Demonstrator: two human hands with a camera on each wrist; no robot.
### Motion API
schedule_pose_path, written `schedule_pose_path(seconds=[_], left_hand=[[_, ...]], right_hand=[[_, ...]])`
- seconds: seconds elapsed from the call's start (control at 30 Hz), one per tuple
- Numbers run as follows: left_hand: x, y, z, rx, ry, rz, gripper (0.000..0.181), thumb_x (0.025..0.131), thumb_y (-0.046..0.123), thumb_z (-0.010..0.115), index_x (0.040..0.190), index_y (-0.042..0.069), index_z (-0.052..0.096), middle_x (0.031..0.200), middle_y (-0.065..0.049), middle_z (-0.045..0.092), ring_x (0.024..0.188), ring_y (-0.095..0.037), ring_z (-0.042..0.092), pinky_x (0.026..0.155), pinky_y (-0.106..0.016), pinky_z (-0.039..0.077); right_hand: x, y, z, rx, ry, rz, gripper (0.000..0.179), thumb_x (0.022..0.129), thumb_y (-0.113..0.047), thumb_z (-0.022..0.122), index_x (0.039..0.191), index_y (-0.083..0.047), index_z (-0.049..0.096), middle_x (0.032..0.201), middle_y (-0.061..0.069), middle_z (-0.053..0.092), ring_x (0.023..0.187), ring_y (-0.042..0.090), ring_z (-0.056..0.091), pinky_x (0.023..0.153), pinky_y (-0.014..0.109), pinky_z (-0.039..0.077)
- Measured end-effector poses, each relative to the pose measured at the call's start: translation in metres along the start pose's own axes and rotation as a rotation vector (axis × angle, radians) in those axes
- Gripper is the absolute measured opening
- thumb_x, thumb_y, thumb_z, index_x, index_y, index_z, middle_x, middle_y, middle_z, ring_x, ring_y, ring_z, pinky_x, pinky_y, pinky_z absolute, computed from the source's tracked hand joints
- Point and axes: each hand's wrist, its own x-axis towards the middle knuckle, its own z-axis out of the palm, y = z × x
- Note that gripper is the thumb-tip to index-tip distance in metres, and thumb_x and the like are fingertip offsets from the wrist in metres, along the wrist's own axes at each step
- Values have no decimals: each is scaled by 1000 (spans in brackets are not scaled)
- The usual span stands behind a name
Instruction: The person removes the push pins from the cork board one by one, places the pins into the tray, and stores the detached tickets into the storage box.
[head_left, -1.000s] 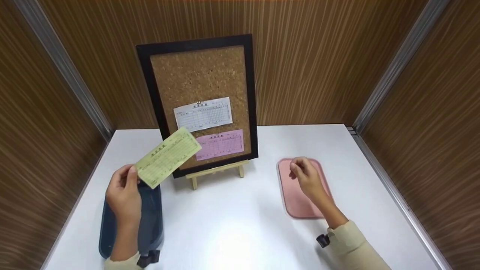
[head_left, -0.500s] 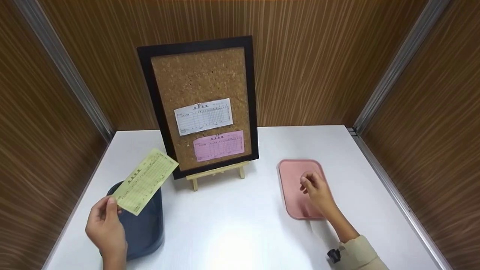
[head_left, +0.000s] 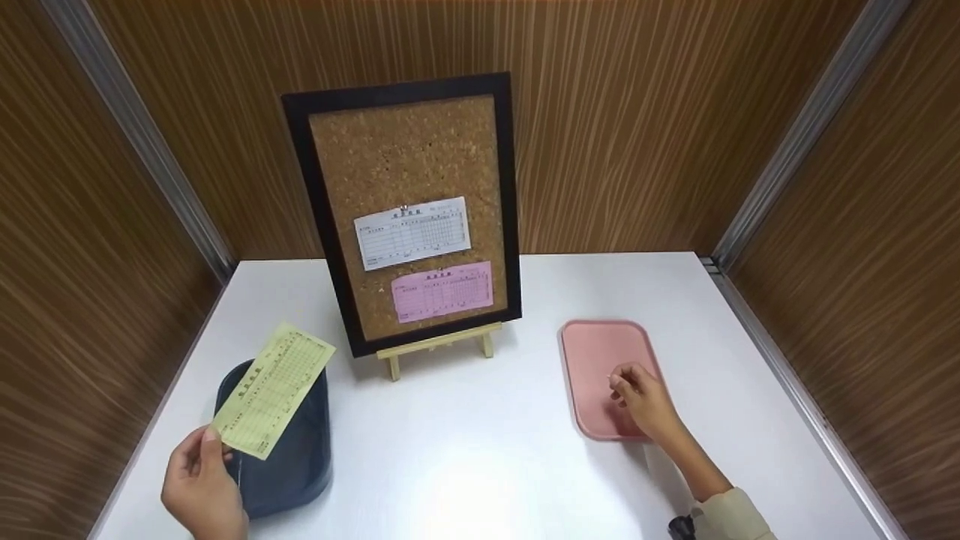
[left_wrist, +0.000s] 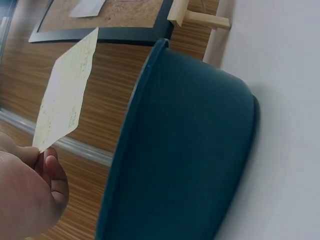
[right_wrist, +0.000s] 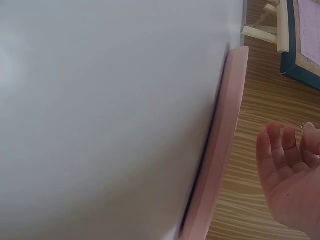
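Note:
My left hand (head_left: 204, 484) pinches a yellow paper slip (head_left: 274, 390) by its lower corner, between thumb and fingers. The slip is printed with a form and tilts above the deep blue bin (head_left: 289, 480); the left wrist view shows it over the bin's rim (left_wrist: 131, 112). Above the pink tray (head_left: 600, 345), my right hand (head_left: 646, 401) pinches a tiny pin (right_wrist: 303, 126) between thumb and fingertip, mostly hidden. A white slip (head_left: 412, 234) and a pink slip (head_left: 442, 292) are pinned to the cork board (head_left: 405, 157).
The black-framed board leans on a small wooden easel (head_left: 439, 341) at the back of the white table (head_left: 450, 420). Wood-grain panels (head_left: 615, 127) enclose the table at the back and sides, with metal strips (head_left: 817, 127) at the corners.
My left hand has drawn back from the board with the yellow slip, down and left over the bin. My right hand has moved slightly toward me above the tray.

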Motion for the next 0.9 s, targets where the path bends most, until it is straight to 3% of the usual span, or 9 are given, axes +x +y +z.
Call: schedule_pose_path(seconds=[0.17,0.37,0.57,0.63,0.8,0.9], left_hand=[[0,-6,-10,-38,40,-17,8,97,16,67,97,24,67,89,10,64,73,-1,60,64,-8,48],[5,-16,-19,30,76,-103,7,99,22,66,98,29,65,89,12,62,73,-1,58,63,-9,48],[9,-24,-21,127,82,-135,7,101,26,62,100,33,61,91,11,59,74,0,57,63,-9,48],[10,-23,-20,156,86,-139,7,102,26,60,107,26,64,92,11,58,73,1,57,64,-9,48],[8,-21,-18,288,54,-82,37,103,28,56,130,5,63,94,14,57,73,4,55,64,-7,45],[7,-20,-17,356,25,-53,40,103,29,55,132,3,62,100,8,59,76,6,53,63,-5,43]], right_hand=[[-2,4,-2,-27,-25,34,6,101,-4,56,99,1,59,85,15,63,75,24,63,67,30,55],[-2,8,-3,-45,-46,49,7,102,-4,56,98,2,59,86,16,62,73,22,60,62,26,52],[-2,10,-5,-134,-59,50,8,102,-5,56,98,0,60,87,10,62,72,21,58,60,22,48],[-2,11,-6,-163,-77,52,8,103,-5,55,99,0,60,88,9,62,72,20,58,60,22,48],[1,14,-9,-210,-117,62,9,103,-6,55,102,1,59,91,12,63,72,19,57,60,22,48],[2,16,-11,-276,-123,61,8,102,-8,56,102,-1,61,92,10,65,77,17,58,66,24,48]])
